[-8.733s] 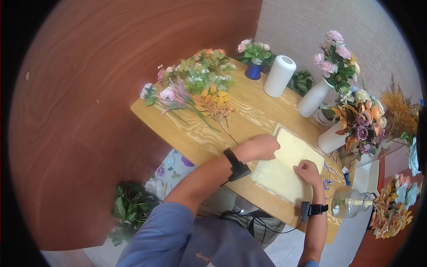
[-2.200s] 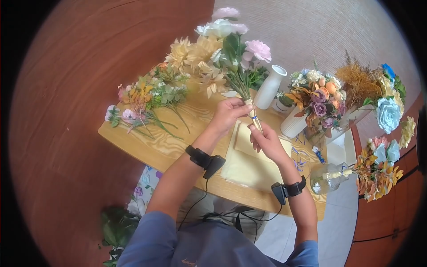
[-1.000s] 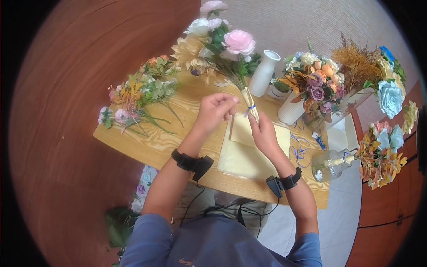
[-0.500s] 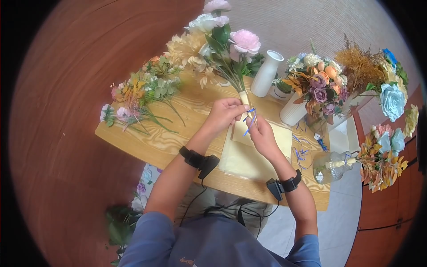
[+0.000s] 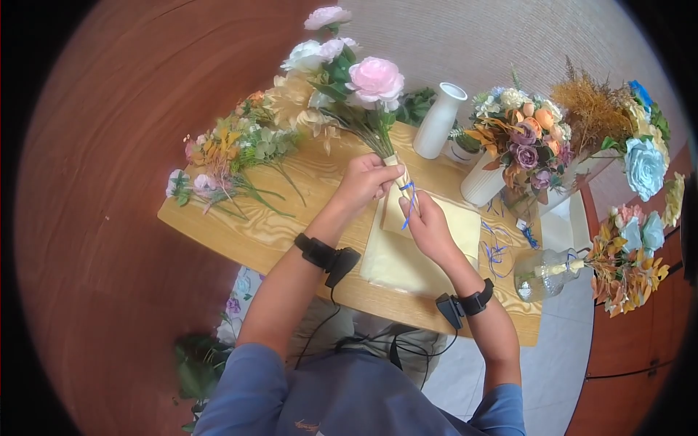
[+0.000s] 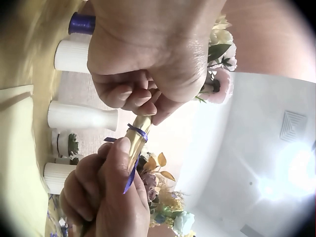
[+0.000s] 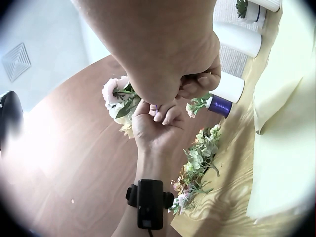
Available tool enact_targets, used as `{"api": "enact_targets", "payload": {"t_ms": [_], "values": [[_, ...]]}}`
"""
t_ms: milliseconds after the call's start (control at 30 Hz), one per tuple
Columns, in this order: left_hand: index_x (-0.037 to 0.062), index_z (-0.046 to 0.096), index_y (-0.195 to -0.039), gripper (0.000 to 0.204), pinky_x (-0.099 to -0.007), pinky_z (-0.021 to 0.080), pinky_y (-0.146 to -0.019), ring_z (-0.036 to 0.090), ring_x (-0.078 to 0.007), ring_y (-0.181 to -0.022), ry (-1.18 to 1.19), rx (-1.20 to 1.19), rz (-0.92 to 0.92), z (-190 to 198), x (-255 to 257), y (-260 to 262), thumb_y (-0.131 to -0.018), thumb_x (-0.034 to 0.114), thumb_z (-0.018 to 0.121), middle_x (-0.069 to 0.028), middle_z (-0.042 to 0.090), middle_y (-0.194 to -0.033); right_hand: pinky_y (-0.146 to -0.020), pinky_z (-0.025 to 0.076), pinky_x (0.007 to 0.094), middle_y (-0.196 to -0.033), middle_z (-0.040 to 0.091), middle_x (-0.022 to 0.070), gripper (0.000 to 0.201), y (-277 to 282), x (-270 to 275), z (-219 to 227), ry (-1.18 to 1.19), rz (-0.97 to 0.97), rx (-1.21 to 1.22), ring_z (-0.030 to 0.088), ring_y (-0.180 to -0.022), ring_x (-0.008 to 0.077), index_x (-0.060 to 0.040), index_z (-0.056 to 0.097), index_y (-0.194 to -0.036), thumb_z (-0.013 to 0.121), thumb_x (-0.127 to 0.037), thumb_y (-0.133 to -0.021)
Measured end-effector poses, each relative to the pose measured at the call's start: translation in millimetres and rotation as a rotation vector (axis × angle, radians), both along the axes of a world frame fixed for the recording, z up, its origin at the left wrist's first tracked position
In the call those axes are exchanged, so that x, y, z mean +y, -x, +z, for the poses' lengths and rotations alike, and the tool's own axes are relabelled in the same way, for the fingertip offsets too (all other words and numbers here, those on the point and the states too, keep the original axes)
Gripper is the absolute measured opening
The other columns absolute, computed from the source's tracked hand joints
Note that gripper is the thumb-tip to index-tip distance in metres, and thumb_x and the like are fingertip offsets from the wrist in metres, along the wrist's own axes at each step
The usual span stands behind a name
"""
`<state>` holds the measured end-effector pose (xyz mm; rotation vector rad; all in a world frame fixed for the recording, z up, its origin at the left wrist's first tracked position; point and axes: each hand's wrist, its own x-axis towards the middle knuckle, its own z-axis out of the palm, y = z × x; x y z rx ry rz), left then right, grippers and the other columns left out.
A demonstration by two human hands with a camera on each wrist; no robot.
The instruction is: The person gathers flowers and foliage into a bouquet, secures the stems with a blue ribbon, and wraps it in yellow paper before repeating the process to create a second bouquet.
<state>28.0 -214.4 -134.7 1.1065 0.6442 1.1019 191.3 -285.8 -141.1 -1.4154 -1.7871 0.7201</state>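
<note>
A bouquet (image 5: pixel 376 78) of pink, white and beige flowers is held tilted above the table. Cream wrapping covers its stems (image 6: pixel 134 143), with a blue-purple ribbon (image 5: pixel 408 206) tied around and its ends hanging. The left hand (image 5: pixel 363 185) pinches the wrapped stems above the tie between thumb and curled fingers. Just below the tie, the right hand (image 5: pixel 430 229) holds the lower end, its thumb along the wrapping in the left wrist view. In the right wrist view, the right hand (image 7: pixel 163 64) hides most of the stems. Cream sheets (image 5: pixel 407 258) lie beneath the hands.
Loose flower stems (image 5: pixel 240 156) lie on the table's left. A white vase (image 5: pixel 439 120) stands behind the hands; a filled vase (image 5: pixel 483 185) and a glass vase (image 5: pixel 534 276) are at right. Ribbon scraps (image 5: pixel 494 251) lie beside the sheets. A purple spool (image 7: pixel 219 106) stands farther back.
The hands have gone from the cream sheets to the bouquet. The left hand, off the stems a second ago, grips them again. Since the last earlier frame, the flower heads have swung slightly left.
</note>
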Motion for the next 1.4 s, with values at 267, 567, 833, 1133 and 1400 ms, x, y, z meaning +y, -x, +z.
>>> {"api": "enact_targets", "payload": {"t_ms": [267, 567, 833, 1133, 1400], "values": [[0.0003, 0.062, -0.091, 0.012, -0.021, 0.037, -0.05, 0.048, -0.0062, -0.056, -0.006, -0.207, -0.207, -2, -3, 12, -0.082, 0.008, 0.065, -0.0017, 0.058, -0.071, -0.051, 0.036, 0.0226, -0.065, 0.044, -0.0019, 0.025, -3, -4, 3, 0.086, 0.155, 0.27, 0.041, -0.056, 0.0062, -0.0075, 0.048, -0.085, 0.051, -0.029, -0.098], [-0.0045, 0.062, -0.108, 0.026, -0.022, 0.042, -0.054, 0.053, -0.0082, -0.063, -0.101, -0.101, -0.427, -9, 3, 16, -0.083, 0.005, 0.063, -0.0053, 0.063, -0.082, -0.039, 0.022, 0.0195, -0.065, 0.039, -0.0055, 0.024, -5, -13, 30, 0.539, 0.31, 0.667, 0.031, -0.046, 0.003, -0.0115, 0.046, -0.092, 0.045, -0.033, -0.101], [0.0021, 0.071, -0.087, 0.011, -0.0192, 0.039, -0.052, 0.052, -0.005, -0.059, -0.219, 0.345, -0.097, 8, -5, 26, -0.084, 0.012, 0.069, -0.0005, 0.063, -0.069, -0.038, 0.024, 0.0198, -0.064, 0.042, -0.0047, 0.026, -18, 1, 17, 0.453, 0.192, 0.653, 0.033, -0.045, 0.0034, -0.0107, 0.046, -0.088, 0.047, -0.034, -0.099], [0.0014, 0.067, -0.083, 0.009, -0.019, 0.036, -0.044, 0.046, -0.0039, -0.048, -0.191, -0.186, -0.001, 45, -17, 41, -0.084, 0.01, 0.068, 0.002, 0.055, -0.061, -0.042, 0.033, 0.0226, -0.064, 0.046, -0.0024, 0.03, -31, 15, -8, 0.328, -0.055, 0.453, 0.04, -0.048, 0.0055, -0.0077, 0.048, -0.083, 0.051, -0.034, -0.097], [-0.0013, 0.065, -0.092, 0.011, -0.0206, 0.049, -0.053, 0.06, -0.0092, -0.061, -0.04, 0.155, 0.29, 6, 2, 38, -0.087, 0.009, 0.065, -0.0057, 0.066, -0.077, -0.043, 0.033, 0.0216, -0.064, 0.046, -0.0028, 0.029, -30, 9, 0, 0.338, 0.001, 0.524, 0.04, -0.049, 0.0051, -0.0079, 0.049, -0.084, 0.051, -0.033, -0.098]]}}
